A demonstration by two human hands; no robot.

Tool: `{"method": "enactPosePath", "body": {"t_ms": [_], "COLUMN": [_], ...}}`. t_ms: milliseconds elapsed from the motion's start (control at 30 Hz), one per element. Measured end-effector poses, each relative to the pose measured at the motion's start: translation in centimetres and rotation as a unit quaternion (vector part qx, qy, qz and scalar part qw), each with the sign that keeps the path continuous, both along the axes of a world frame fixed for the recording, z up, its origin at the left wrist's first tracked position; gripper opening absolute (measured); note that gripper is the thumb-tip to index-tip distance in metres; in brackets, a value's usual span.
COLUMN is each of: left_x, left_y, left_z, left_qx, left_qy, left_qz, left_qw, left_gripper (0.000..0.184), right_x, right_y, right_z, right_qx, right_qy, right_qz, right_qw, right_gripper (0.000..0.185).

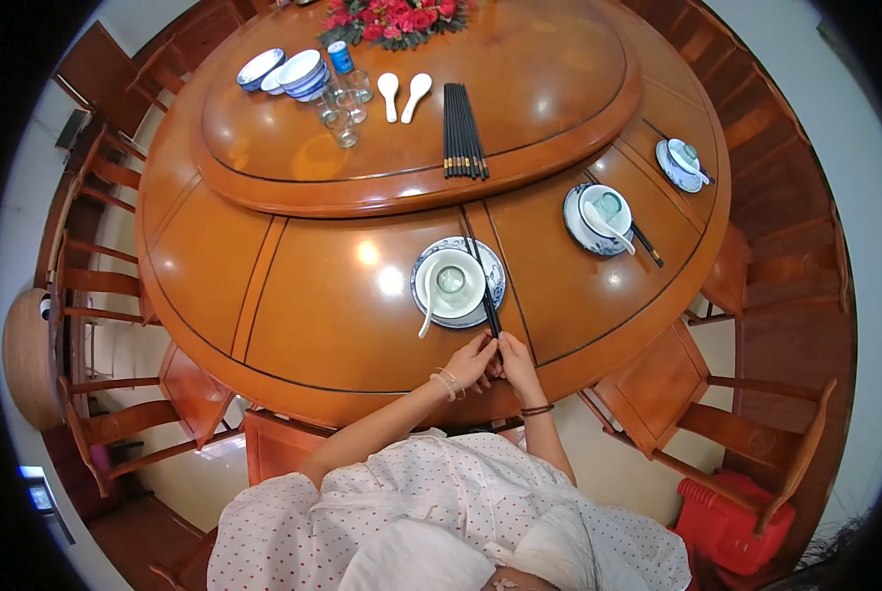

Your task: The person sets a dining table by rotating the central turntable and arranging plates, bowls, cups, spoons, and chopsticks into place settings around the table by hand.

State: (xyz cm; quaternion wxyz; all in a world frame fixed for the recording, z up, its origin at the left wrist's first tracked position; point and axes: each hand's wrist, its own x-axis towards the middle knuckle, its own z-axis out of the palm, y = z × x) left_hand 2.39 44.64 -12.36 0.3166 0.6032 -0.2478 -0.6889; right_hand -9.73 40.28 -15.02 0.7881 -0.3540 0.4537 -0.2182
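Note:
Both my hands meet at the near table edge, at the lower ends of black chopsticks. My left hand has its fingers closed around the chopstick ends, and my right hand pinches them from the other side. The chopsticks lie along the right side of a blue-patterned plate. On that plate stands a white bowl with a small glass inside and a white spoon leaning out toward me.
A raised round turntable carries stacked bowls, glasses, a blue can, two spoons, several chopsticks and red flowers. Two place settings sit at right. Wooden chairs surround the table.

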Motion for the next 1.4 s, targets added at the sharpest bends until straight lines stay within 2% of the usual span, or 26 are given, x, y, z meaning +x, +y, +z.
{"method": "enactPosePath", "body": {"t_ms": [67, 167, 433, 600, 700, 767, 800, 867, 933, 1000, 1067, 1133, 1233, 1300, 1333, 1400], "left_x": [0.1, 0.7, 1.9, 3.1, 3.7, 3.8, 3.9, 4.1, 4.6, 5.7, 7.5, 10.1, 14.7, 18.8, 21.2, 26.8], "left_y": [0.1, 0.0, 1.7, 1.9, 2.1, 2.2, 2.4, 2.3, 2.3, 2.6, 3.4, 4.5, 7.0, 8.6, 9.4, 11.2], "left_z": [-0.3, -1.2, -2.1, -0.6, -0.3, -0.5, -0.7, -0.9, -1.1, -0.7, -1.4, -1.7, -2.0, -1.5, -1.3, -0.4], "left_qx": [-0.026, -0.030, -0.002, 0.024, 0.019, 0.031, 0.035, 0.031, 0.032, 0.009, 0.002, -0.014, -0.083, -0.110, -0.125, -0.137], "left_qy": [-0.063, -0.059, -0.041, -0.044, -0.061, -0.058, -0.059, -0.044, -0.040, -0.046, -0.057, -0.039, -0.058, -0.051, -0.055, -0.042], "left_qz": [0.000, -0.038, -0.035, -0.020, -0.032, -0.063, -0.062, -0.093, -0.094, -0.132, -0.145, -0.163, -0.209, -0.232, -0.250, -0.236], "left_qw": [0.998, 0.997, 0.999, 0.999, 0.997, 0.996, 0.996, 0.994, 0.994, 0.990, 0.988, 0.986, 0.973, 0.965, 0.958, 0.961], "left_gripper": [0.050, 0.048, 0.049, 0.049, 0.047, 0.045, 0.045, 0.044, 0.042, 0.040, 0.037, 0.033, 0.032, 0.031, 0.032, 0.031], "right_x": [0.1, 0.0, -0.1, 0.2, 0.3, -0.2, -0.4, -0.9, -1.2, -2.3, -2.9, -1.3, 4.5, 10.1, 13.9, 23.5], "right_y": [-0.5, -1.0, -2.0, -2.2, -2.0, -1.8, -1.7, -1.4, -0.8, -0.4, -0.3, -0.4, -0.3, -0.4, -0.3, 0.4], "right_z": [-0.3, -0.7, -0.4, 0.3, 0.2, 0.2, 0.1, 0.9, 2.4, 2.2, 3.8, 7.5, 12.6, 14.1, 14.8, 16.1], "right_qx": [-0.079, -0.140, -0.127, -0.148, -0.165, -0.176, -0.180, -0.156, -0.182, -0.362, -0.351, -0.389, -0.377, -0.351, -0.349, -0.425], "right_qy": [0.057, 0.071, 0.100, 0.099, 0.120, 0.177, 0.170, 0.189, 0.272, 0.366, 0.363, 0.358, 0.334, 0.260, 0.260, 0.231], "right_qz": [0.044, 0.071, 0.124, 0.136, 0.119, 0.074, 0.054, 0.047, 0.031, -0.016, -0.115, -0.184, -0.212, -0.200, -0.209, -0.151], "right_qw": [0.994, 0.985, 0.979, 0.975, 0.972, 0.965, 0.967, 0.968, 0.944, 0.857, 0.855, 0.829, 0.838, 0.877, 0.876, 0.862], "right_gripper": [0.032, 0.032, 0.033, 0.032, 0.030, 0.029, 0.029, 0.033, 0.031, 0.026, 0.022, 0.022, 0.018, 0.015, 0.015, 0.011]}}
